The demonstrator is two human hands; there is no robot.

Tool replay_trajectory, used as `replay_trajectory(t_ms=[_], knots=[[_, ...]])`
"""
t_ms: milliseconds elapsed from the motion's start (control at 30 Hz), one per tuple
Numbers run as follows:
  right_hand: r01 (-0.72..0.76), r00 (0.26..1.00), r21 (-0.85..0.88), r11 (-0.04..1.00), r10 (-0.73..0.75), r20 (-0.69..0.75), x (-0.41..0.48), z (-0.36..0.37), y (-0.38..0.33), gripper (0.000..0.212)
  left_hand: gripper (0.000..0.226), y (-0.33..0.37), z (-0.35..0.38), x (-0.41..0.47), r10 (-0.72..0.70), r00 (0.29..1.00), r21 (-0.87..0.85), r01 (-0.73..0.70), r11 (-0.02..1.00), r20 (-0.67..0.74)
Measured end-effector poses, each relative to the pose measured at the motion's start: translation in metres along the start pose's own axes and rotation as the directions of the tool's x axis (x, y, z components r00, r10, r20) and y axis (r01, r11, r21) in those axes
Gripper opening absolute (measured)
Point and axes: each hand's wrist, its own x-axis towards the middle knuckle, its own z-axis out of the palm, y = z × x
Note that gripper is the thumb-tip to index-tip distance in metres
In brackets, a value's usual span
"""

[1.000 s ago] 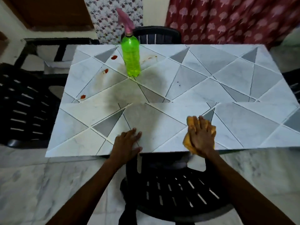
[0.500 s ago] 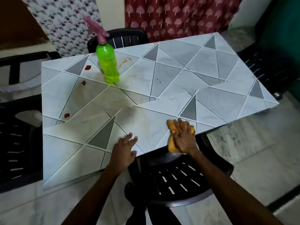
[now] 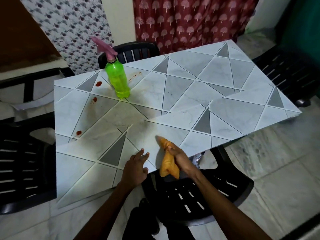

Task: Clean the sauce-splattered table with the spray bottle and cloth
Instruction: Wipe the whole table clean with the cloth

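A table (image 3: 199,87) with a grey and white triangle pattern fills the view. Red sauce spots (image 3: 98,83) lie on its far left part, with a smear (image 3: 135,76) behind the bottle. The green spray bottle (image 3: 118,82) with a pink trigger head stands upright at the far left. My right hand (image 3: 178,157) grips an orange cloth (image 3: 167,161) at the near table edge; the cloth is bunched and hangs partly over the edge. My left hand (image 3: 136,166) rests on the table beside it with straight fingers.
Black plastic chairs stand around the table: one below my arms (image 3: 199,201), one on the left (image 3: 22,163), one behind the bottle (image 3: 136,51), one at the far right (image 3: 284,73). Patterned curtains (image 3: 190,21) hang behind. The floor is pale tile.
The view has swung left. My right hand, which pressed flat on the cloth, now has it gathered up in its grip off the table edge. The left hand stays on the table.
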Motion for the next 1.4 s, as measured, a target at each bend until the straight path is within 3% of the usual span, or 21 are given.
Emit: replay_trajectory(t_ms=[67,167,267,333,400,467,633,700,800,867,967,1033,1200,1400], knots=[[-0.047,0.992,0.392,0.919,0.088,-0.087,-0.008,-0.004,-0.024,0.03,0.063,-0.002,0.001,0.0,-0.017,1.0,-0.048,0.017,0.999,0.009],[-0.081,0.964,0.702,0.707,0.236,-0.126,-0.006,-0.017,-0.044,0.035,0.049,-0.009,-0.001,0.011,-0.058,0.998,-0.288,0.044,0.957,-0.04],[-0.026,0.954,0.812,0.583,0.256,-0.153,0.006,-0.02,-0.05,0.033,0.032,-0.019,-0.015,0.031,-0.106,0.99,-0.551,0.036,0.834,-0.095],[-0.011,0.947,0.859,0.512,0.28,-0.155,0.017,-0.017,-0.05,0.033,0.039,-0.025,-0.035,0.049,-0.185,0.974,-0.674,0.05,0.737,-0.13],[-0.043,0.953,0.925,0.378,0.293,-0.076,0.027,-0.011,-0.052,0.051,0.041,-0.036,-0.059,0.07,-0.249,0.956,-0.755,0.049,0.653,-0.153],[-0.083,0.961,0.934,0.348,0.276,-0.017,0.034,-0.002,-0.059,0.066,0.036,-0.046,-0.083,0.093,-0.309,0.935,-0.81,0.044,0.585,-0.173],[-0.072,0.974,0.801,0.594,0.214,-0.071,0.061,0.031,-0.08,0.041,0.028,-0.068,-0.133,0.139,-0.285,0.946,-0.803,0.046,0.594,-0.156],[-0.085,0.961,0.784,0.614,0.259,-0.098,0.069,0.038,-0.085,0.036,0.023,-0.065,-0.141,0.144,-0.245,0.964,-0.8,0.064,0.597,-0.105],[-0.047,0.953,0.841,0.539,0.276,-0.124,0.076,0.039,-0.09,0.028,0.018,-0.052,-0.138,0.144,-0.14,0.99,-0.801,0.101,0.591,0.022],[-0.028,0.951,0.853,0.522,0.277,-0.138,0.078,0.033,-0.09,0.03,0.021,-0.041,-0.129,0.144,-0.066,0.993,-0.809,0.12,0.576,0.1],[-0.019,0.935,0.848,0.53,0.311,-0.173,0.076,0.02,-0.091,0.044,0.059,-0.019,-0.116,0.15,0.019,0.976,-0.818,0.169,0.55,0.215],[-0.036,0.923,0.828,0.559,0.336,-0.187,0.071,0.01,-0.09,0.043,0.07,-0.005,-0.109,0.157,0.054,0.965,-0.817,0.187,0.545,0.257],[-0.044,0.892,0.756,0.653,0.366,-0.265,0.057,-0.03,-0.076,0.044,0.039,0.048,-0.11,0.172,0.174,0.926,-0.829,0.2,0.522,0.334],[-0.084,0.811,0.452,0.888,0.324,-0.486,0.023,-0.081,-0.066,0.053,0.035,0.114,-0.095,0.19,0.138,0.934,-0.823,0.214,0.526,0.331]])
